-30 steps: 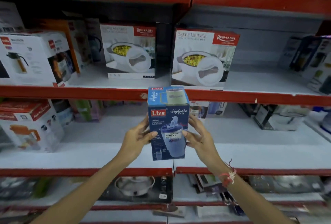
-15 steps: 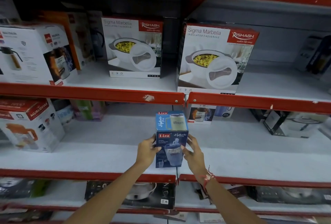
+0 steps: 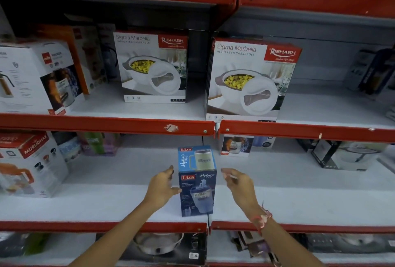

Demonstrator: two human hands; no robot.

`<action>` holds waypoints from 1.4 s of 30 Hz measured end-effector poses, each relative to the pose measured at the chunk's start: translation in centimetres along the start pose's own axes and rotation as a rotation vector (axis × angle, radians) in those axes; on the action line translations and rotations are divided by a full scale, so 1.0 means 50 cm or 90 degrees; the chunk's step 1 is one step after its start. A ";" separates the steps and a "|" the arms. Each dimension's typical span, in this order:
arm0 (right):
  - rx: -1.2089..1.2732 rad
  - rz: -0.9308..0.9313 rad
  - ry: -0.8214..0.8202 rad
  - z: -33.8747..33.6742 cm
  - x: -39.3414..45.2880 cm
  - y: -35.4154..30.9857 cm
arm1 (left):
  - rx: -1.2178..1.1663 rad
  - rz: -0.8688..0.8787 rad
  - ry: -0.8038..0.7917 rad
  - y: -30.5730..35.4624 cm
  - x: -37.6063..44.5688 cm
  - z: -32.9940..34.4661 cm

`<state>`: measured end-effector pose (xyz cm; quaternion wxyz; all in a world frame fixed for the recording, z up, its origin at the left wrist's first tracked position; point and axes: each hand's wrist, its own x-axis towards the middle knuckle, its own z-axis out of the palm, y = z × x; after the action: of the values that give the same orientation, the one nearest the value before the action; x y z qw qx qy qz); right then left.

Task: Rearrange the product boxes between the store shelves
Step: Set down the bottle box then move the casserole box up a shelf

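A blue Liza jug box point(image 3: 197, 183) stands upright on the white middle shelf point(image 3: 106, 202), near its front edge, where two shelf sections meet. My left hand point(image 3: 162, 187) is just left of the box, fingers spread, its thumb close to the box's side. My right hand point(image 3: 239, 181) hovers a short way right of the box, fingers apart, holding nothing. Two white Sigma Marbella casserole boxes point(image 3: 152, 66) point(image 3: 250, 81) stand on the shelf above.
A white flask box point(image 3: 38, 76) sits at the upper left and a Murlidhar box point(image 3: 30, 166) at the middle left. More boxes point(image 3: 346, 155) stand at the right. Red shelf rails point(image 3: 106, 123) edge each level. A pan box point(image 3: 158, 245) lies on the shelf below.
Both hands lowered the blue box from in front of the upper rail onto the middle shelf, then let go; the right hand drew away to the right.
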<state>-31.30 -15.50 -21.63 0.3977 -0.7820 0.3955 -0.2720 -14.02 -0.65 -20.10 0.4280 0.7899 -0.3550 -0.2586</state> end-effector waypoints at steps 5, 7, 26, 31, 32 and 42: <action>-0.024 -0.100 0.114 -0.146 0.028 -0.127 | 0.027 0.025 0.001 0.124 -0.008 -0.108; -0.001 -0.146 0.162 -0.193 0.048 -0.176 | 0.030 0.100 0.053 0.197 -0.001 -0.137; 0.245 -0.105 0.195 -0.318 0.296 -0.188 | -0.144 0.245 0.096 0.416 0.212 -0.059; 0.246 -0.181 0.192 -0.310 0.278 -0.213 | -0.177 0.272 0.118 0.404 0.194 -0.091; 0.246 -0.192 0.191 -0.309 0.271 -0.222 | -0.171 0.280 0.126 0.399 0.188 -0.100; 0.284 -0.260 0.183 -0.306 0.134 -0.334 | -0.143 0.339 0.167 0.387 0.049 -0.197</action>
<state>-32.31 -21.14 1.29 0.4367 -0.6923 0.2132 -0.5334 -12.05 -5.08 1.23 0.6074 0.6439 -0.4598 -0.0708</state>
